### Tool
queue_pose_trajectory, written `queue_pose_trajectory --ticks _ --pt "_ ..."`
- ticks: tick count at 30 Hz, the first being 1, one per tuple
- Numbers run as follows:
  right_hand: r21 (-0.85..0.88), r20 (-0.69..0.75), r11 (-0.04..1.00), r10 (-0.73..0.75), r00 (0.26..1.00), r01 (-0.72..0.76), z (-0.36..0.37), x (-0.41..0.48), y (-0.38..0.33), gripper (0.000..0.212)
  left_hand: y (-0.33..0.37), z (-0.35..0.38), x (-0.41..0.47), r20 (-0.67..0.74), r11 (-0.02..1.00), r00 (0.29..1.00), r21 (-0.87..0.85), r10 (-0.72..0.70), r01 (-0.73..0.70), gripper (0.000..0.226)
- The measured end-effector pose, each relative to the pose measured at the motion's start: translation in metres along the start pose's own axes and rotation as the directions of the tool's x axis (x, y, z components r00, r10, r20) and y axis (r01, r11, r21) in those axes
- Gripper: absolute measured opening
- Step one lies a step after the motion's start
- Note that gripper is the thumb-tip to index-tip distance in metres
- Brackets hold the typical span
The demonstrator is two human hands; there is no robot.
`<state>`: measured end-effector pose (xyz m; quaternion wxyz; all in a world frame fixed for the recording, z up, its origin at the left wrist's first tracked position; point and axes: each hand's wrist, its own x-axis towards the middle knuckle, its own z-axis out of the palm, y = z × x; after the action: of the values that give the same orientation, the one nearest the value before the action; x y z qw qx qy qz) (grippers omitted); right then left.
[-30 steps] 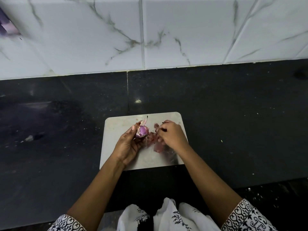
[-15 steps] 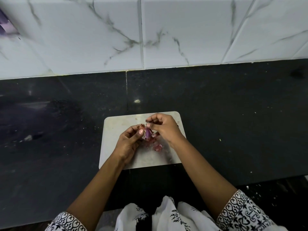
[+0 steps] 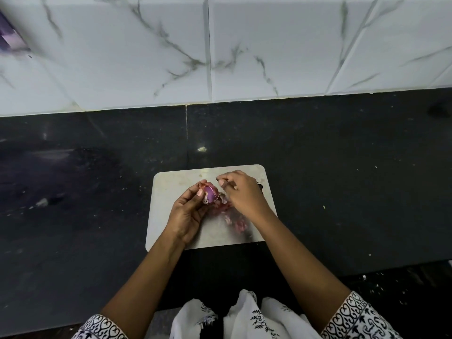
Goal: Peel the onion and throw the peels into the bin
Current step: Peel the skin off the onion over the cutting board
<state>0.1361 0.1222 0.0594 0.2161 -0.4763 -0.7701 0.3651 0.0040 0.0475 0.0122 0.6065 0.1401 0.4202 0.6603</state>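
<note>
While the left hand is gripping the onion with curled fingers above the board on the desk, the right hand is pinching its fingers together just beside it, on what I cannot tell; peels are lying on the board.

Your onion shows glossy purple flesh crossed by thin reddish strands, with a pale papery scrap at its lower side. The board is pale grey-white, with faint brownish smears toward its far edge. The peels on it are pink to dull red. The surface is black with fine pale flecks and one thin light seam running in from its far edge. The wall tiles behind that edge are white with grey marble veining. Your sleeves are white, banded with a black scroll pattern. The cloth at the near edge is white with black leaf motifs. A blurred purple patch shows beyond the far left corner.
</note>
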Motion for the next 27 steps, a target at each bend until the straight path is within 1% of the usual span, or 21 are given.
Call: queue_pose_trajectory --ticks 1,2,6,8,10,14,16,18,21,23,25,27 --pt "0.069 0.008 0.998 0.006 1.000 -0.007 -0.001 -0.001 -0.002 0.020 0.000 0.001 0.000 0.003 1.000 1.000 0.007 0.007 -0.007 0.073" --pt "0.101 0.025 0.995 0.006 1.000 -0.009 -0.001 -0.002 -0.003 0.020 0.001 0.003 -0.001 0.006 1.000 1.000 0.019 0.013 -0.014 0.066" --pt "0.066 0.019 0.998 0.005 1.000 -0.006 -0.002 -0.002 -0.004 0.015 -0.001 0.006 -0.004 -0.015 0.994 0.999 0.104 0.048 -0.046 0.041" --pt "0.044 0.025 0.999 -0.004 1.000 0.003 -0.005 0.001 -0.003 0.013 -0.003 0.005 -0.004 -0.021 0.988 0.997 0.143 0.068 -0.064 0.037" --pt "-0.005 0.035 1.000 -0.025 0.999 0.025 -0.007 0.002 -0.003 0.011 -0.003 0.005 -0.004 -0.023 0.986 0.997 0.155 0.069 -0.065 0.038" --pt "-0.191 0.008 0.973 -0.133 0.991 0.132 -0.002 -0.001 -0.007 0.011 -0.003 0.003 -0.002 -0.053 0.991 0.996 0.114 0.071 -0.065 0.039" --pt "-0.165 -0.027 0.979 -0.127 0.992 0.121 0.001 -0.002 -0.008 0.009 -0.003 0.000 0.001 -0.042 0.996 0.997 0.062 0.070 -0.067 0.053" --pt "-0.112 -0.057 0.991 -0.081 0.995 0.074 0.002 -0.001 -0.007 0.008 -0.002 -0.002 0.002 -0.013 0.999 0.998 0.012 0.053 -0.053 0.065" --pt "-0.133 -0.085 0.991 -0.045 0.995 0.033 0.002 0.003 -0.001 0.008 -0.001 -0.001 -0.001 0.065 0.998 0.997 -0.057 0.038 -0.034 0.061" --pt "-0.169 -0.102 0.985 -0.045 0.994 0.027 0.003 0.005 0.003 0.005 0.000 0.003 -0.004 0.076 0.996 0.997 -0.082 0.034 -0.027 0.060" --pt "-0.190 -0.134 0.981 -0.073 0.988 0.046 0.005 0.004 0.007 0.003 0.002 0.007 -0.005 0.032 0.995 0.999 -0.099 0.033 -0.029 0.060" --pt "-0.197 -0.138 0.978 -0.096 0.986 0.068 0.006 0.002 0.008 0.006 0.003 0.009 -0.004 -0.047 0.994 0.999 -0.105 0.024 -0.029 0.049"
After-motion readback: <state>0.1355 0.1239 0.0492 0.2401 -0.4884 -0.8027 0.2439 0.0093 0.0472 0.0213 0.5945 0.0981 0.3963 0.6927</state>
